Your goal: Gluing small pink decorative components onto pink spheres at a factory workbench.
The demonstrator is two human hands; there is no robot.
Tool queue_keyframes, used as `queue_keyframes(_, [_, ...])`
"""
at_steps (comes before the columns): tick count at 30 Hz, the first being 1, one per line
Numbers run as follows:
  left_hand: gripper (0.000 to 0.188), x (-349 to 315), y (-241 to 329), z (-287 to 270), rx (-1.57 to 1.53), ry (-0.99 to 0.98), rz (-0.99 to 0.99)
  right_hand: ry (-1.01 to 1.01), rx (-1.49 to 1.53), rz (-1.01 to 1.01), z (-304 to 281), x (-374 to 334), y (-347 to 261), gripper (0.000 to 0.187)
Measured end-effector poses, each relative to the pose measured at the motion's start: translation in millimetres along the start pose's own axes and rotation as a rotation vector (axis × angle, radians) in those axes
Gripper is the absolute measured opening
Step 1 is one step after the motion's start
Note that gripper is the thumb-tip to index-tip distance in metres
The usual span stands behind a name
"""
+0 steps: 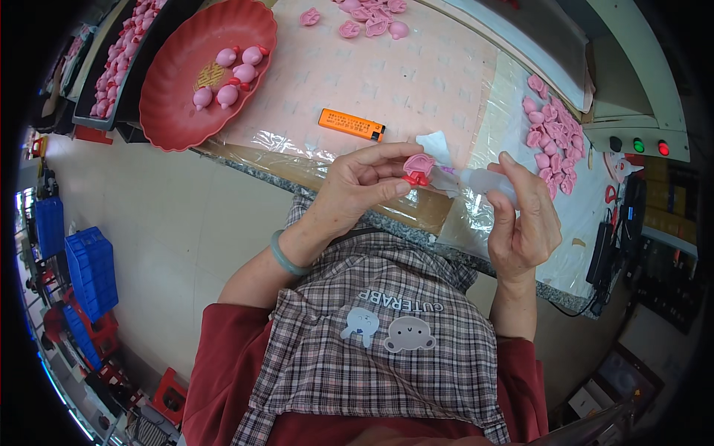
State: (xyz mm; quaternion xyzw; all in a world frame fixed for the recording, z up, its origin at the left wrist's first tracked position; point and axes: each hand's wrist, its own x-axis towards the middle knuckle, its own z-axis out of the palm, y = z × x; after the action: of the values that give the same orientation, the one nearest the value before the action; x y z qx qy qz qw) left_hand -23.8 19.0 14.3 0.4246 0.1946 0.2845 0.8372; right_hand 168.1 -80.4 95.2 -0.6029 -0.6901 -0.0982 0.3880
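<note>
Between the thumb and fingertips of my left hand [353,186] sits a small pink hollow plastic piece [420,163], its cavity facing up. A red two-lobed part [416,180] shows at its lower edge, by my thumb. My right hand [526,223] is closed around a translucent squeeze bottle [485,181]. The bottle lies nearly level, its narrow tip pointing left at the pink piece; I cannot tell whether they touch. Behind my left fingertips lies a crumpled white tissue [435,146]. Further back rests a flat orange thing [349,125] with a black end.
A red scalloped tray [158,111] at the left holds several pink-and-red pieces, beside a dark bin [111,123] full of similar ones. Loose pink pieces lie at the back [375,21] and in a pile at the right [552,134]. A machine panel [628,145] with lit buttons stands far right.
</note>
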Motion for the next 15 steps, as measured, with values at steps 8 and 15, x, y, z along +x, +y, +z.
queue_keyframes(8, [0.047, 1.4, -2.6, -2.6, -0.015, 0.013, 0.005, -0.032, 0.028, -0.010, -0.3, 0.7, -2.9, 0.035])
queue_keyframes(15, [0.044, 2.3, -1.5, -0.7, -0.065, 0.030, 0.020, -0.046, 0.084, 0.045, -0.9, 0.1, -1.9, 0.034])
